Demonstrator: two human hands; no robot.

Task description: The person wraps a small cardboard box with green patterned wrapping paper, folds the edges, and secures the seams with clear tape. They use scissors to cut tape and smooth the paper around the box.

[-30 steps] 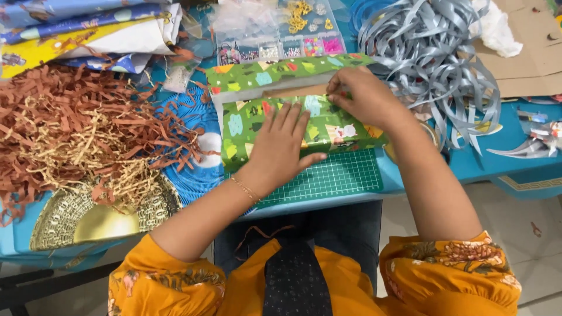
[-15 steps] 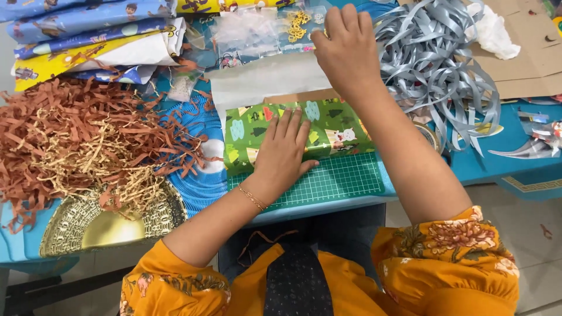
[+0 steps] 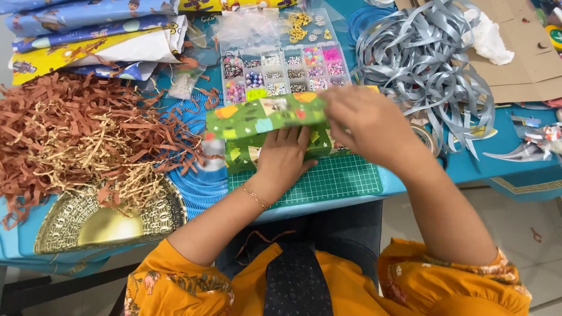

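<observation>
A box wrapped in green patterned paper [image 3: 240,153] lies on a green cutting mat [image 3: 336,178]. My left hand [image 3: 285,157] presses flat on top of the box, fingers spread. My right hand [image 3: 366,124] grips the far flap of the green wrapping paper [image 3: 263,117] and holds it folded over the box toward me. The box's right part is hidden behind my right hand.
A clear bead organizer [image 3: 287,73] sits behind the box. A heap of grey ribbon [image 3: 424,64] lies at the right, brown and tan shredded paper [image 3: 76,137] at the left, a gold tray [image 3: 108,219] at the front left, and rolled wrapping papers [image 3: 88,29] at the back left.
My right hand reached to the far side, took the paper flap and pulled it back over the box. My left hand stayed pressed on the box.
</observation>
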